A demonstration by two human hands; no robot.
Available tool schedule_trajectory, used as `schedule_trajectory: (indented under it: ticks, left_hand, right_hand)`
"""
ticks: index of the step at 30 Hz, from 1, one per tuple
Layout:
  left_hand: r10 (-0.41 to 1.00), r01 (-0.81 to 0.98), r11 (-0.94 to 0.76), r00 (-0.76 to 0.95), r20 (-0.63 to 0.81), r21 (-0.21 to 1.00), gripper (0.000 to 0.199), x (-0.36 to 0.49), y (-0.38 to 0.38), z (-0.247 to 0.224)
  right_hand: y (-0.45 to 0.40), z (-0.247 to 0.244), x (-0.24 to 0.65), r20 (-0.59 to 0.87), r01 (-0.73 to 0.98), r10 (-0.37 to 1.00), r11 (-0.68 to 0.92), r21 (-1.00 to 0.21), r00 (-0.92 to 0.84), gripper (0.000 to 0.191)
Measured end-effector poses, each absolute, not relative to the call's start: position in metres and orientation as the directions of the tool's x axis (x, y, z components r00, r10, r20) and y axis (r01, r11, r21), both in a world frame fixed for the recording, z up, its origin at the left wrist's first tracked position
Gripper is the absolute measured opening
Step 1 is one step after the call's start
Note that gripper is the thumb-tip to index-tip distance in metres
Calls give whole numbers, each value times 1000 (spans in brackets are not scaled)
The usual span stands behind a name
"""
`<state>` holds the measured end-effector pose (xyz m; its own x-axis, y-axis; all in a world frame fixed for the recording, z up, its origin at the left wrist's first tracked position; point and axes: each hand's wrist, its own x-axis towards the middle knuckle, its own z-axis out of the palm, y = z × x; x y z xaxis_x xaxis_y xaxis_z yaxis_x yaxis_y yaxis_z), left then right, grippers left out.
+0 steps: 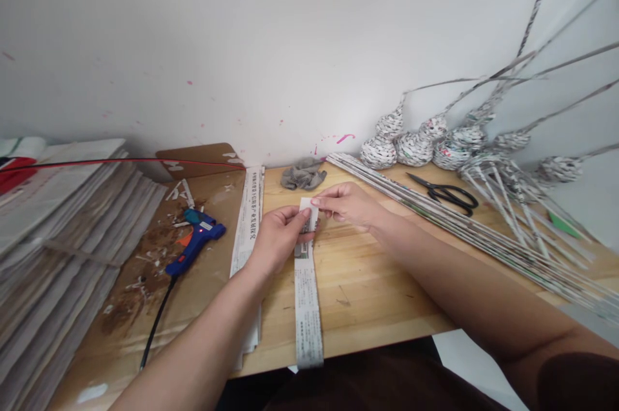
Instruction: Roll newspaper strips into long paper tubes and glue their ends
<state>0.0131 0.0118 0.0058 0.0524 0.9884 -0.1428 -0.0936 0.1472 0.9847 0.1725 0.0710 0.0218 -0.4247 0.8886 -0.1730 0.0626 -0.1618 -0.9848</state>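
Observation:
A long strip of newspaper (308,314) runs from my hands down the wooden table and bends over its front edge. My left hand (282,233) pinches the strip near its far end, thumb on top and fingers beneath. On the right corner of that same end, my right hand (347,204) closes with thumb and forefinger. More cut newspaper strips (250,224) lie in a stack just left of my left hand. Beyond both hands sits a crumpled grey cloth (304,174).
A blue glue gun (196,243) lies on stained cardboard, beside a tall newspaper stack (62,250). Rolled paper sticks (425,211) stretch diagonally on the right, with black scissors (447,195) behind them. Several woven paper gourds (414,148) stand along the wall, long stems jutting out.

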Motion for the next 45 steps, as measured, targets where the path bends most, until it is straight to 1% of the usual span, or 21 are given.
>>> schedule_trajectory:
  ticks: [4, 10, 17, 23, 28, 31, 36, 40, 42, 45]
  left_hand:
    - [987, -90, 160, 39, -157, 983, 33, 14, 12, 7]
    - [983, -104, 181, 57, -176, 978, 33, 15, 11, 6]
    - [976, -115, 210, 90, -201, 971, 31, 15, 12, 3]
    - [975, -96, 200, 114, -189, 975, 27, 15, 11, 2]
    - [977, -100, 186, 120, -174, 977, 30, 14, 11, 0]
    - [979, -104, 182, 110, -171, 978, 32, 15, 11, 1]
    - [985, -93, 154, 86, -146, 984, 32, 16, 9, 2]
    - [989, -71, 123, 85, -117, 990, 30, 16, 9, 3]
    - [991, -69, 112, 87, -106, 991, 31, 15, 10, 3]
    - [991, -79, 111, 89, -104, 991, 32, 14, 11, 3]
  right_hand:
    - [72, 18, 172, -171, 63, 899, -159, -985, -403, 28]
    - [70, 14, 169, -152, 3, 895, -166, -986, -421, 31]
    - [67, 16, 166, -206, -22, 888, -235, -972, -412, 38]
    - [67, 12, 165, -189, -69, 883, -241, -968, -429, 39]
    - [65, 11, 163, -208, -68, 882, -260, -963, -422, 43]
    - [62, 12, 160, -207, -98, 885, -270, -958, -417, 45]
    - [56, 10, 154, -141, -163, 891, -230, -960, -431, 45]
    - [57, 11, 156, -134, -135, 890, -212, -968, -435, 40]
    - [60, 13, 160, -93, -100, 856, -166, -981, -508, 34]
    - [64, 16, 166, 0, -44, 771, -36, -998, -637, 27]
